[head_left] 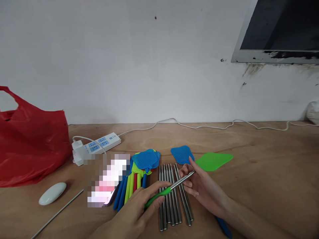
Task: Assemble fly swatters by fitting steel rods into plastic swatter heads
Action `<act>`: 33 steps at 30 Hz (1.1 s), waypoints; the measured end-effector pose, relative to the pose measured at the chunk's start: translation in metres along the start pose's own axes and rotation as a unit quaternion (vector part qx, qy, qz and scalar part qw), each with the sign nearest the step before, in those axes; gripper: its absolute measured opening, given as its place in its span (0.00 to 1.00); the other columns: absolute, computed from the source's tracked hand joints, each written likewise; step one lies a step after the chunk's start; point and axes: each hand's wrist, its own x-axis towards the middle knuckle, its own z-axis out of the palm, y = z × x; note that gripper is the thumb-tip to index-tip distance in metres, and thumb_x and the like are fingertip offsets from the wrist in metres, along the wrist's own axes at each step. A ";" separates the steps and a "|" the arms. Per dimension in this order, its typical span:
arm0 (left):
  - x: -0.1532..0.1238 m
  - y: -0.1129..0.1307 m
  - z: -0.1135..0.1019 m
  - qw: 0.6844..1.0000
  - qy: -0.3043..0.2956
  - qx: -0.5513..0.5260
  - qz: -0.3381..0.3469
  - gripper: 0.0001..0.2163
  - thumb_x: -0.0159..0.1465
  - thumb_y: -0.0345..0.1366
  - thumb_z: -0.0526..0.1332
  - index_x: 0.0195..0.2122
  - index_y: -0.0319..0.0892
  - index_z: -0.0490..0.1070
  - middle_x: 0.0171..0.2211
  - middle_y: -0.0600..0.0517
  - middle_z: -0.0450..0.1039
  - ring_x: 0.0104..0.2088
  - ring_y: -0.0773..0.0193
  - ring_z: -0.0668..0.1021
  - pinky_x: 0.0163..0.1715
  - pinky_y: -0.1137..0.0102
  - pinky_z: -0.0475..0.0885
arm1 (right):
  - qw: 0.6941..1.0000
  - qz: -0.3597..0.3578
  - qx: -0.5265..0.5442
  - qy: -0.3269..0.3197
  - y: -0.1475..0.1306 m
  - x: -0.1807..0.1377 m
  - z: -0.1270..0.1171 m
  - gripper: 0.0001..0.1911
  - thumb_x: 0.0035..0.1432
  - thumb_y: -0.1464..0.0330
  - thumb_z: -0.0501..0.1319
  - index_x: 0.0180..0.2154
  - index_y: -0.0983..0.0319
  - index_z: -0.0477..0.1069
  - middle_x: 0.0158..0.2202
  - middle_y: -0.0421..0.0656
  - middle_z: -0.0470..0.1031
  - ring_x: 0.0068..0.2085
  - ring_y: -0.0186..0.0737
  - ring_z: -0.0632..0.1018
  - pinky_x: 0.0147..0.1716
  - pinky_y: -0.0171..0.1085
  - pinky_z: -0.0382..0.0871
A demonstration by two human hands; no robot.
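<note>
My left hand (pixel 139 205) is closed around the green handle (pixel 159 196) of a fly swatter, with its thin metal rod (pixel 179 182) slanting up to the right. The rod's far end reaches into my right hand (pixel 195 181), whose thumb is raised and whose fingers are loosely bent and apart. Just beyond that hand is a green swatter head (pixel 214 161); whether it joins the rod is hidden. Several metal rods (pixel 170 202) lie side by side below both hands. A blue swatter head (pixel 182 154) lies behind my right hand.
Left of the rods is a pile of swatters with blue heads (pixel 146 158) and coloured handles (pixel 122 194). A pixelated phone (pixel 109 181), white power strip (pixel 102 142), white oval object (pixel 53 193) and red bag (pixel 32 146) are further left. A blue handle (pixel 223 226) shows under my right forearm.
</note>
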 end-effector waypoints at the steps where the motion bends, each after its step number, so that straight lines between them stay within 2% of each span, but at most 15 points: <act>1: -0.001 0.000 0.000 1.000 -0.001 -0.001 -0.003 0.18 0.73 0.42 0.51 0.63 0.59 0.61 0.51 0.53 0.77 0.40 0.59 0.80 0.41 0.66 0.77 | 1.000 -0.016 0.005 0.014 0.003 0.001 -0.001 0.21 0.49 0.53 0.72 0.27 0.62 0.69 0.27 0.38 0.68 0.21 0.27 0.59 0.16 0.26 0.52; 5: -0.003 0.001 -0.001 1.000 0.015 0.001 -0.005 0.17 0.72 0.41 0.52 0.62 0.60 0.64 0.56 0.54 0.75 0.45 0.57 0.80 0.45 0.64 0.77 | 0.993 -0.072 -0.007 0.099 0.010 0.005 -0.004 0.18 0.50 0.52 0.71 0.35 0.58 0.75 0.26 0.37 0.68 0.21 0.29 0.61 0.15 0.28 0.56; 8: -0.007 -0.003 -0.004 1.000 0.025 0.014 -0.001 0.17 0.72 0.40 0.53 0.61 0.59 0.65 0.57 0.54 0.74 0.48 0.56 0.79 0.48 0.63 0.77 | 0.982 -0.130 -0.019 0.137 0.005 0.006 -0.010 0.21 0.50 0.52 0.71 0.41 0.56 0.75 0.25 0.36 0.67 0.21 0.30 0.61 0.14 0.28 0.56; 12: -0.015 -0.007 -0.010 1.000 0.018 0.024 0.006 0.19 0.72 0.38 0.54 0.62 0.63 0.63 0.57 0.57 0.74 0.49 0.58 0.80 0.48 0.65 0.77 | 0.971 -0.176 -0.026 0.160 -0.003 0.005 -0.021 0.19 0.46 0.54 0.74 0.33 0.57 0.73 0.23 0.36 0.66 0.21 0.30 0.60 0.13 0.27 0.56; 15: -0.017 -0.008 -0.013 0.999 0.018 0.037 0.014 0.21 0.71 0.37 0.54 0.63 0.66 0.62 0.56 0.59 0.75 0.46 0.59 0.81 0.46 0.67 0.78 | 0.963 -0.201 -0.021 0.180 -0.004 0.005 -0.023 0.18 0.48 0.55 0.73 0.26 0.58 0.69 0.22 0.35 0.65 0.20 0.29 0.60 0.13 0.28 0.57; 18: -0.016 -0.005 -0.018 0.998 0.026 0.050 0.017 0.21 0.70 0.37 0.55 0.62 0.66 0.62 0.55 0.58 0.75 0.42 0.59 0.81 0.43 0.69 0.79 | 0.952 -0.223 -0.006 0.209 -0.004 0.006 -0.019 0.18 0.50 0.57 0.73 0.25 0.58 0.68 0.22 0.35 0.66 0.20 0.29 0.61 0.14 0.29 0.58; 22: -0.021 -0.002 -0.030 0.998 0.022 0.064 0.011 0.22 0.70 0.36 0.54 0.64 0.66 0.60 0.51 0.57 0.78 0.38 0.60 0.82 0.39 0.70 0.79 | 0.955 -0.225 0.010 0.191 -0.011 0.003 -0.015 0.15 0.51 0.57 0.71 0.28 0.58 0.71 0.25 0.38 0.72 0.22 0.31 0.67 0.18 0.31 0.65; 25: -0.029 -0.005 -0.033 0.997 0.009 0.078 0.005 0.23 0.70 0.36 0.54 0.64 0.66 0.58 0.50 0.57 0.78 0.38 0.60 0.81 0.39 0.70 0.79 | 0.959 -0.230 0.022 0.162 -0.014 0.001 -0.017 0.15 0.53 0.54 0.67 0.29 0.59 0.72 0.27 0.42 0.75 0.24 0.35 0.70 0.20 0.35 0.69; 28: -0.030 -0.009 -0.024 0.997 0.012 0.074 -0.003 0.21 0.71 0.38 0.52 0.64 0.64 0.59 0.53 0.56 0.76 0.41 0.59 0.81 0.41 0.70 0.78 | 0.962 -0.217 0.005 0.168 -0.007 0.002 -0.017 0.15 0.48 0.55 0.69 0.28 0.59 0.72 0.25 0.41 0.75 0.23 0.35 0.70 0.19 0.34 0.68; 30: -0.025 -0.009 -0.016 0.998 0.036 0.060 -0.003 0.18 0.72 0.38 0.50 0.62 0.62 0.61 0.52 0.56 0.77 0.42 0.59 0.81 0.39 0.70 0.77 | 0.961 -0.215 -0.014 0.172 0.004 0.004 -0.012 0.17 0.44 0.55 0.72 0.27 0.60 0.72 0.23 0.40 0.75 0.21 0.34 0.69 0.18 0.32 0.66; 33: -0.013 -0.003 -0.006 0.999 0.017 0.038 0.017 0.16 0.73 0.38 0.49 0.60 0.58 0.62 0.47 0.55 0.78 0.41 0.59 0.81 0.38 0.71 0.76 | 0.968 -0.206 -0.020 0.144 0.018 0.006 0.000 0.20 0.47 0.51 0.70 0.34 0.59 0.74 0.25 0.40 0.76 0.20 0.32 0.68 0.16 0.31 0.62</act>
